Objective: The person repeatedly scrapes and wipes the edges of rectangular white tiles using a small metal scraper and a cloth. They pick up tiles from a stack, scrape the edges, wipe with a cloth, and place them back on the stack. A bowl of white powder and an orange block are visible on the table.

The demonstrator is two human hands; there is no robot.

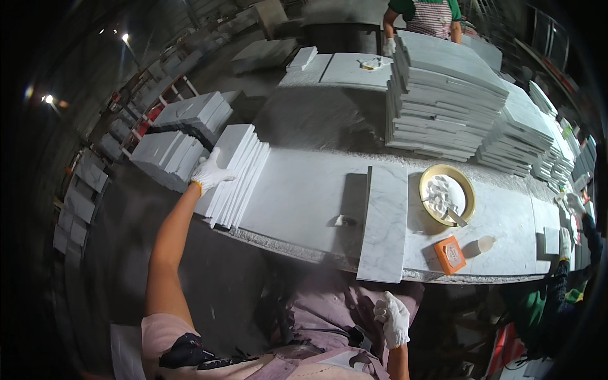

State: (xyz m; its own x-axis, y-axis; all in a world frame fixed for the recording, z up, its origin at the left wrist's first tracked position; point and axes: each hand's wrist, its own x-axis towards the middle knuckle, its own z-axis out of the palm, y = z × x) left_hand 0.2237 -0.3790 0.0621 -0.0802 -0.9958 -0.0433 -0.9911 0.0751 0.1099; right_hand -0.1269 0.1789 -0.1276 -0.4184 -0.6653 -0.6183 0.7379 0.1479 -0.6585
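Observation:
My left hand (212, 174), in a white knit glove with a yellow cuff, reaches out to a stack of white marble slabs (237, 183) at the table's left end. Its fingers are stretched out and spread over the top slab. My right hand (392, 320), also gloved in white, is held low in front of my apron, with the fingers curled in. Whether anything is inside it is hidden. Ahead of that hand, a long grey-veined marble slab (384, 228) lies across the table, its near end by the front edge.
A yellow-rimmed bowl (472, 201) of white paste holds a scraper. An orange box (449, 255) and a small bottle (486, 244) lie nearby. Tall slab piles (443, 101) rise behind; more slabs (168, 152) stand left. One person (430, 19) stands opposite; another person's gloved hand (565, 244) is at right.

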